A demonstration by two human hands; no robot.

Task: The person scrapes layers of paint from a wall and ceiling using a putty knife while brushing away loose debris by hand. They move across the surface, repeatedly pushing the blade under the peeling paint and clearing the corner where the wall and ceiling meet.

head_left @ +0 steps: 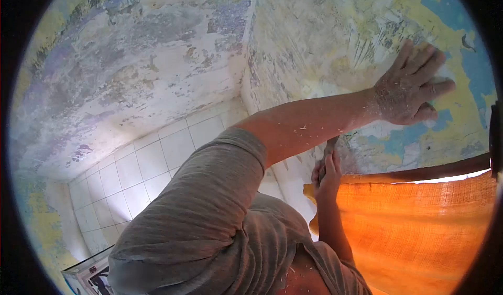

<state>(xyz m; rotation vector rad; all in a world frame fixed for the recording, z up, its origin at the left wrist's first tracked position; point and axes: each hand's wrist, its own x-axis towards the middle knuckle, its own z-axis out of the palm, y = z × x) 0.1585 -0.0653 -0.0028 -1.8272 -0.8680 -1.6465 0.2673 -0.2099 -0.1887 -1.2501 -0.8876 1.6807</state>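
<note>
My left hand [411, 88] lies against the patchy wall [325, 48] at the upper right, fingers spread and nothing held. Its bare forearm crosses the middle of the view from the left. Below that forearm, my right hand [327, 174] is closed around the handle of what looks like a scraper [331, 144]. The scraper's upper end runs up behind the left forearm and is hidden there. Pale dust and flakes cover the left hand and arm. Around both hands the wall shows scratched, peeling yellow, white and blue paint.
An orange cloth curtain [414, 221] hangs at the lower right, under a dark wooden edge [445, 166]. White tiles [149, 159] line the wall at the left. Another peeling surface [157, 59] meets this wall in a corner. A white-framed object [86, 274] stands at the lower left.
</note>
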